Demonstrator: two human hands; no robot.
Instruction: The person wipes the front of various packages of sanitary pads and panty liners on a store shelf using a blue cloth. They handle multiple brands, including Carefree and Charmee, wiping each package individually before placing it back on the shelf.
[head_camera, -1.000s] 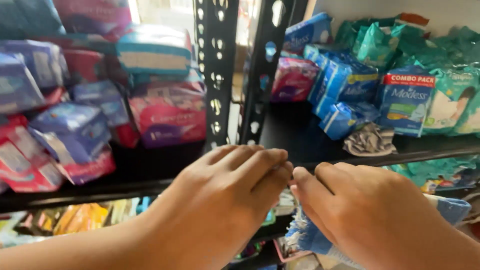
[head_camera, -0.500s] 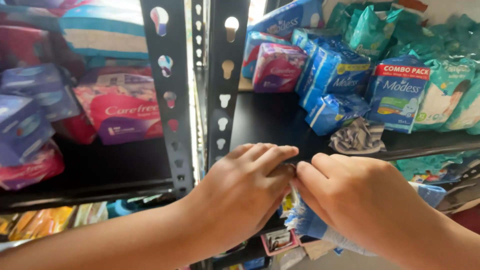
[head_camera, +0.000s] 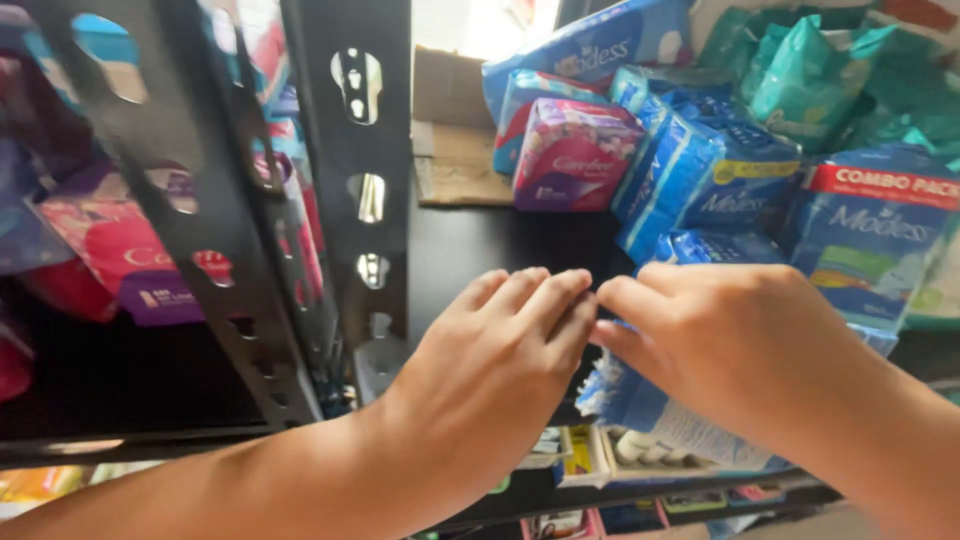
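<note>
Packets in soft pink and purple plastic sit blurred on the far left, behind black metal shelf posts punched with keyhole-shaped slots. Just right of the posts, the left hand reaches forward with its fingers curled together, their tips pinching the top edge of a blue plastic packet; how much of that edge lies inside the grip is hidden by the knuckles. The right hand meets it fingertip to fingertip, likewise closed on the same crinkled, serrated edge, so the packet hangs below both hands in front of the dark, smooth shelf board. Behind the hands, a flat piece of brown cardboard leans at the back of the shelf. Beside it stands a small, puffy purple packet, then a leaning heap of glossy blue packets, with wrinkled green packets piled at the far right.
</note>
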